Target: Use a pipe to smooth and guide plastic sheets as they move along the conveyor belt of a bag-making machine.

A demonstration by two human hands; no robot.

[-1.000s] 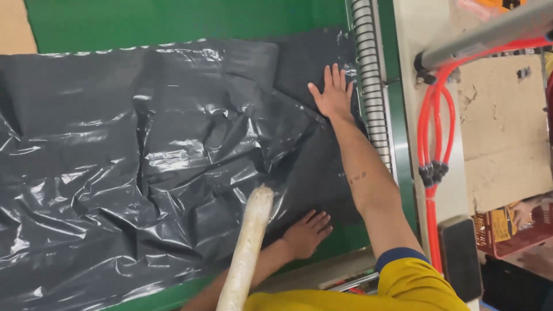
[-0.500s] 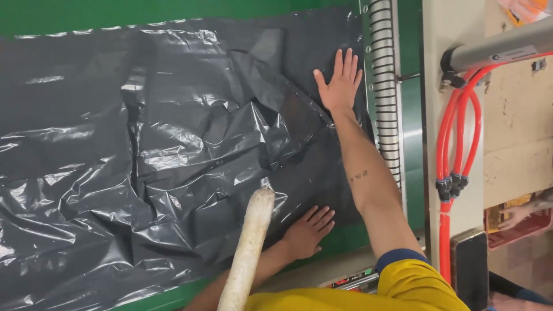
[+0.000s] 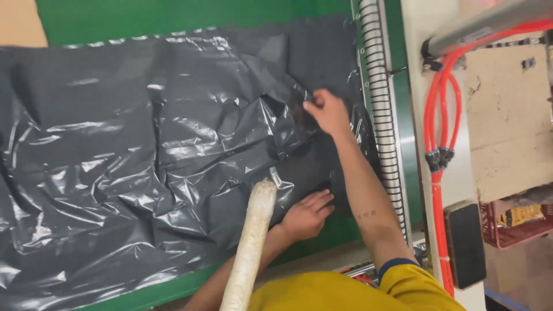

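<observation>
Black plastic sheet, crinkled and glossy, spread across a green table.

Pale roll juts up from the near edge, touching the sheet; just beside it the left hand lies flat, fingers spread, pressing the plastic and gripping nothing. Farther out, the right hand pinches a raised fold of the sheet. Beyond stand a ribbed white tube and orange hoses.
</observation>
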